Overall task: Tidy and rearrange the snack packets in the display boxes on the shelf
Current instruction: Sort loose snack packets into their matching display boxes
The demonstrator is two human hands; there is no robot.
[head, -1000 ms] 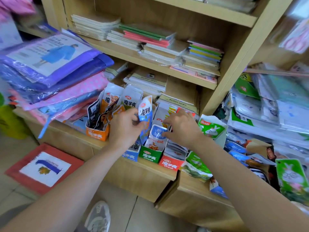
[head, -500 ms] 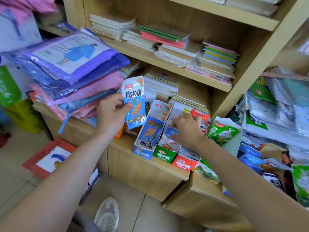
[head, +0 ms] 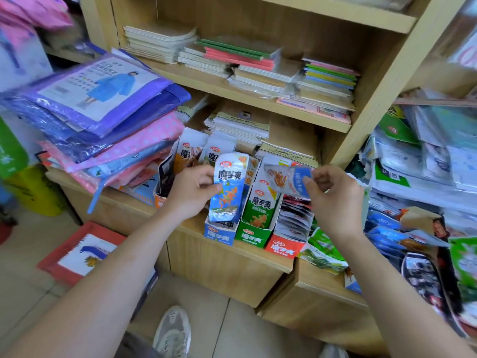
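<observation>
I judge both light, limp and slick: left hand [head: 192, 193] pinches the blue packet [head: 228, 189] by its edge, right hand [head: 334, 198] pinches the tilted packet [head: 285, 180] by its end.

Left forearm [head: 111, 275] and right forearm [head: 382, 275] are bare, in from the bottom corners, converging over the green display box [head: 254, 235]. I've got the left hand [head: 192, 191] up-left of that box, thumb and fingers pinching a blue packet [head: 228, 188] upright by its left edge. I've got the right hand [head: 334, 196] up-right of the box, fingers curled, tips pinching a bent packet [head: 285, 180] by its end. Hands apart.
</observation>
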